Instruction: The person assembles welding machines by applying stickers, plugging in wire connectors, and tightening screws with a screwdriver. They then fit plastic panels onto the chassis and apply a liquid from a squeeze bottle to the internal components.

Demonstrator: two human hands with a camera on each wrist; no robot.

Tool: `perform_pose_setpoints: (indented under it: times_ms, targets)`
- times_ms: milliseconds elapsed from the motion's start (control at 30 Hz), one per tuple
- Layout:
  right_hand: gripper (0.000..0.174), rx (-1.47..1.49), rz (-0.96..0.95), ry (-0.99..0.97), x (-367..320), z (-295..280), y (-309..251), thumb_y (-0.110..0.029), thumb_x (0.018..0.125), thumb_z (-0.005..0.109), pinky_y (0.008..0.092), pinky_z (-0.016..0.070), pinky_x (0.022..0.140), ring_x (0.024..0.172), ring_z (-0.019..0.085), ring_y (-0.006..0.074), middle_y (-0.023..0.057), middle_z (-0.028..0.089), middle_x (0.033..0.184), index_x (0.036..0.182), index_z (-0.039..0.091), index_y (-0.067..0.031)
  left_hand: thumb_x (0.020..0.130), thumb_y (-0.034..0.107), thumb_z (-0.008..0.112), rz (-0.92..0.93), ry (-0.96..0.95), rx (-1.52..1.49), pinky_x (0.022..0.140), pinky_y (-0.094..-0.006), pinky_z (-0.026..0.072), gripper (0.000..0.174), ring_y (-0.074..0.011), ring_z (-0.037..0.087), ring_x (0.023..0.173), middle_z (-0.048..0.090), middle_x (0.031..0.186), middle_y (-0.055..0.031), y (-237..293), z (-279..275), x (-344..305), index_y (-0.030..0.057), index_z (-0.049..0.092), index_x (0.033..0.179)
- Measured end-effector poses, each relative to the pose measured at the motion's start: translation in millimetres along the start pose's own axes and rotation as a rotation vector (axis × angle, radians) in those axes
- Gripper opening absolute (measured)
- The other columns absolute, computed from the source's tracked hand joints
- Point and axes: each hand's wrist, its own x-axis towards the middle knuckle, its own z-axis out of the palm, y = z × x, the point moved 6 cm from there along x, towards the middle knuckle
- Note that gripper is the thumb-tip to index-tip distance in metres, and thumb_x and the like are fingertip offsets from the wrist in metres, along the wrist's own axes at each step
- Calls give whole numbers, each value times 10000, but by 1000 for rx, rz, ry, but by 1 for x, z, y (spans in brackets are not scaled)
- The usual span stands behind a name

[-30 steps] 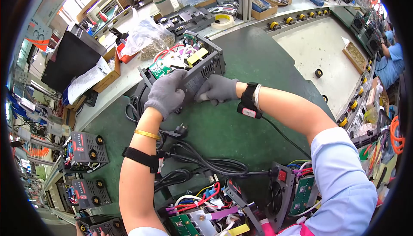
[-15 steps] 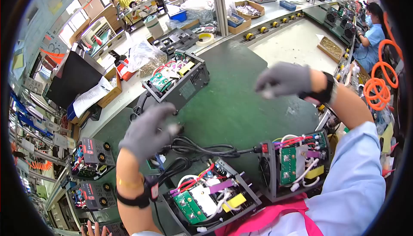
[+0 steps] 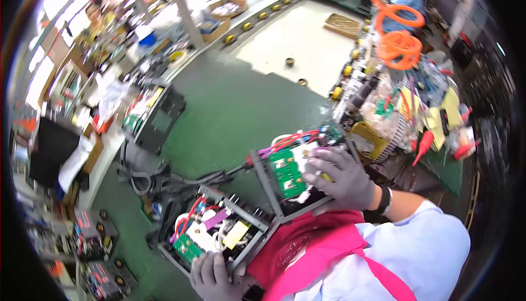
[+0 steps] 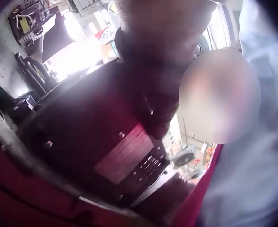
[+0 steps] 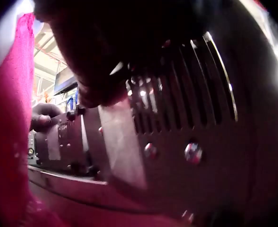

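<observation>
Two open black electronic units stand at the near edge of the green mat, against my pink apron. The left unit shows coloured wires and a green board. My gloved left hand grips its near edge. Beside it, the right unit is tipped up, with red and purple wires at its top. My gloved right hand lies over its right side, fingers curled on it. The right wrist view is filled by a dark vented case wall, with the left hand behind. In the left wrist view, a dark case is blurred.
A third open unit sits farther left on the mat, and black cables run toward the near units. Orange coiled hose, a yellow bin and a red screwdriver crowd the right. Closed units line the left edge.
Both hands came down from mid-air over the mat and took hold of the two near units. My head turned right, so the far unit now lies at the left.
</observation>
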Motion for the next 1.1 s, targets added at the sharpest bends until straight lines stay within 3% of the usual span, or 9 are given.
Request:
perform_pose_setpoints:
  times_ms: [167, 400, 533, 600, 733, 800, 867, 900, 1100]
  targets:
    - [752, 1, -191, 173, 37, 6, 31, -592, 619, 727, 462, 378, 1019, 1184, 511, 292, 114, 568, 1218, 1164, 582, -94, 842, 415, 669, 167, 79, -4, 737, -424, 475, 319, -313, 599, 867, 616, 877, -97, -2, 4, 14, 112, 651, 939]
    - [717, -14, -230, 333, 126, 50, 102, -523, 637, 760, 473, 340, 1060, 1243, 474, 297, 92, 554, 1272, 1225, 580, -154, 801, 518, 648, 183, 113, 43, 636, -457, 453, 407, -334, 561, 704, 594, 740, -105, -20, 37, 67, 111, 638, 805]
    - [417, 47, -27, 394, 88, 20, 90, -324, 781, 703, 432, 403, 1003, 1107, 568, 255, 64, 618, 1140, 1153, 615, -158, 824, 528, 622, 138, 149, 78, 637, -449, 457, 425, -331, 563, 694, 594, 720, -107, -18, 41, 71, 107, 629, 765]
    - [200, 246, -56, 689, 33, -5, 101, -243, 772, 705, 370, 518, 764, 850, 652, 242, 50, 679, 895, 948, 680, -152, 831, 535, 612, 106, 171, 56, 639, -446, 457, 435, -325, 562, 691, 593, 717, -100, -19, 39, 68, 108, 624, 752]
    - [117, -11, 218, 810, -66, -31, 156, -221, 842, 628, 391, 490, 647, 749, 632, 263, 66, 663, 787, 880, 679, -123, 839, 541, 604, 93, 153, 41, 637, -443, 451, 445, -305, 557, 677, 580, 693, -82, -21, 40, 69, 112, 608, 720]
    - [149, -150, 619, 727, -105, -7, 220, -202, 834, 576, 433, 495, 699, 780, 626, 331, 122, 654, 845, 900, 677, -114, 843, 511, 621, 86, 133, 15, 671, -450, 464, 416, -325, 575, 739, 609, 779, -104, -25, 41, 67, 97, 640, 818]
    - [155, -166, 912, 211, -113, 23, 270, -145, 785, 584, 449, 504, 739, 852, 634, 345, 148, 640, 930, 915, 660, -110, 849, 461, 648, 97, 226, -34, 705, -456, 476, 382, -339, 589, 792, 623, 840, -125, -22, 33, 69, 81, 651, 887]
    - [191, -161, 817, 224, -111, 35, 282, -140, 788, 576, 448, 514, 736, 884, 645, 344, 167, 639, 1009, 953, 662, -100, 850, 422, 662, 81, 257, -48, 724, -459, 480, 357, -345, 592, 818, 625, 865, -135, -21, 28, 70, 72, 649, 913]
    - [341, -225, 915, -428, -77, 49, 300, -120, 775, 548, 435, 525, 804, 992, 643, 359, 252, 603, 1149, 1097, 630, -44, 860, 214, 685, 83, 387, -20, 778, -461, 496, 207, -343, 610, 874, 634, 903, -147, 5, 8, 58, 39, 638, 960]
